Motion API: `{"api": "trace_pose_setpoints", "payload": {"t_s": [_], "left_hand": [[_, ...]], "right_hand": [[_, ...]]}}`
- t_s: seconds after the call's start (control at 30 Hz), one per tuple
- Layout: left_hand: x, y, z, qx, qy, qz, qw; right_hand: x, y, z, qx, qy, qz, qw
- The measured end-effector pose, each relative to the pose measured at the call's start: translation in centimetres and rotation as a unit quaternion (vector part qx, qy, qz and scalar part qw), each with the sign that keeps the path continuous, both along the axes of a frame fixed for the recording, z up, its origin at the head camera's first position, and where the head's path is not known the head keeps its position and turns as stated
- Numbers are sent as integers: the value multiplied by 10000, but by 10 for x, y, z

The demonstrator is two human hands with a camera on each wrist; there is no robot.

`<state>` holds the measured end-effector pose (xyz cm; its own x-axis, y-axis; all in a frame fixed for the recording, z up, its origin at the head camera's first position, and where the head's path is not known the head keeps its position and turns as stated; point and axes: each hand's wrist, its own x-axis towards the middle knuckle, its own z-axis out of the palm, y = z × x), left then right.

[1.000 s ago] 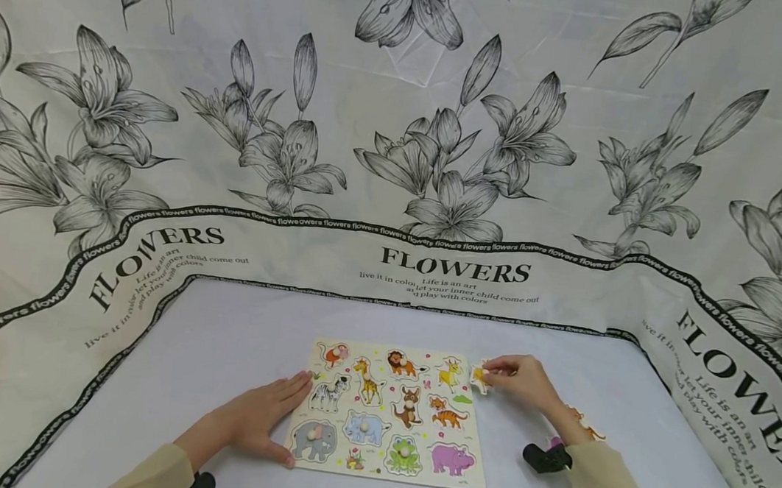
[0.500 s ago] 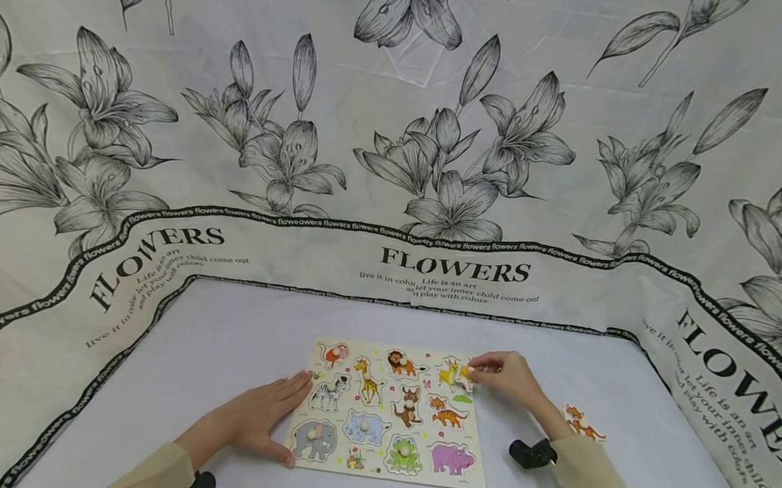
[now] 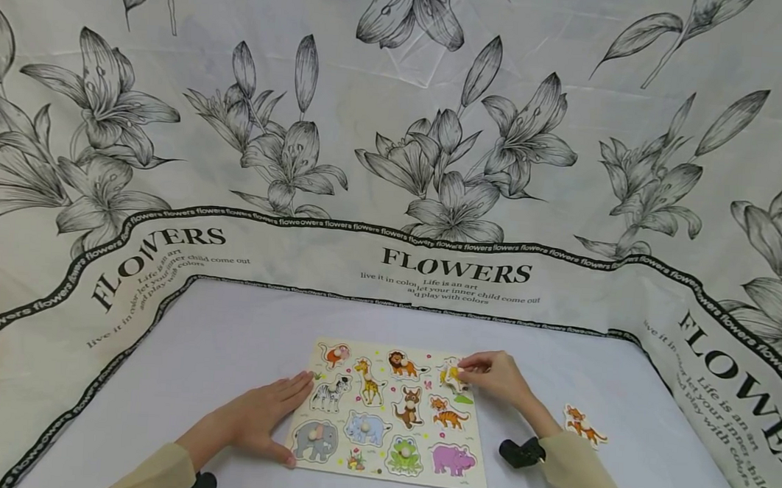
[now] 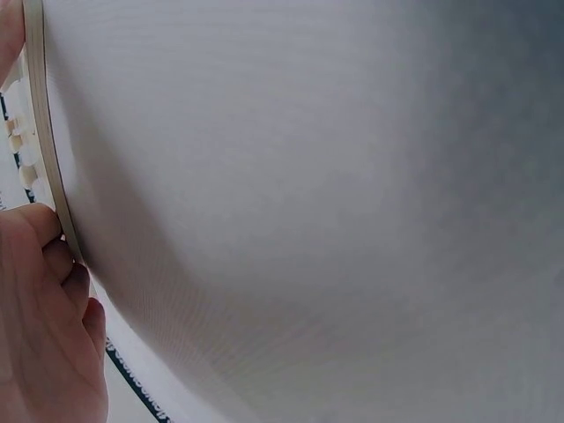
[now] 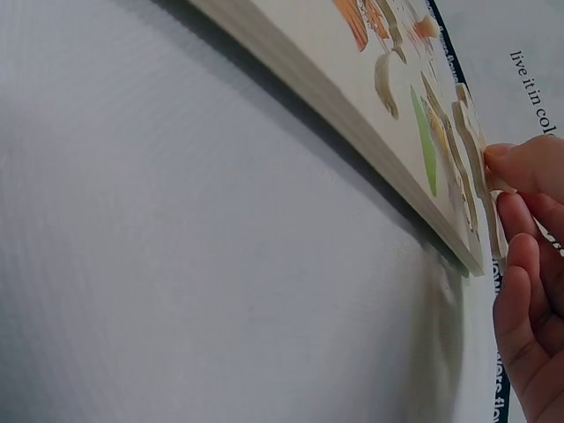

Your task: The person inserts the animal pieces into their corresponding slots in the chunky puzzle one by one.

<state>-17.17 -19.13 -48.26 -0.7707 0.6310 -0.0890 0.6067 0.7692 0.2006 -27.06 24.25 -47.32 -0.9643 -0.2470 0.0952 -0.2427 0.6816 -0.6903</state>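
A pale wooden peg puzzle board [image 3: 373, 383] with animal shapes lies on the white cloth. My left hand [image 3: 259, 418] rests against its left edge, fingers extended and thumb spread toward the lower corner; in the left wrist view, the fingertips touch the edge. At the upper right, my right hand [image 3: 500, 379] pinches a yellow goat-like puzzle piece [image 3: 452, 382] over the yellow animal's spot. In the right wrist view this piece [image 5: 476, 167] stands slightly above the board's surface. Its knob is hidden by the fingers.
A loose tiger piece [image 3: 584, 424] lies on the cloth [image 3: 658, 464] to the right, beyond the right forearm. Lion [image 3: 404, 364], frog [image 3: 404, 455] and several other pieces sit in the board. A flower-printed curtain [image 3: 395, 163] rises behind and at both sides.
My right hand has carried the yellow animal piece leftward from beside the board to over its upper right spot. The tiger piece is now uncovered by the arm. My left hand stays put.
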Motion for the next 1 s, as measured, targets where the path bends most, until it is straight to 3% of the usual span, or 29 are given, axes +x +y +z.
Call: {"api": "trace_pose_setpoints", "payload": {"t_s": [0.5,0.73,1.0], "left_hand": [[-2,-2,-5,78,229,-154,9996],[-2,-1,-4,-6,51,-14,10000],[-1,-1,-2,15,101,-61,9999]], "right_hand": [[-1,-10,-4,-104,-43,313,9994],[-3,-13,-6,-42,-73,213,9997],[-3,-13,-6,2,-93,251,9996]]}}
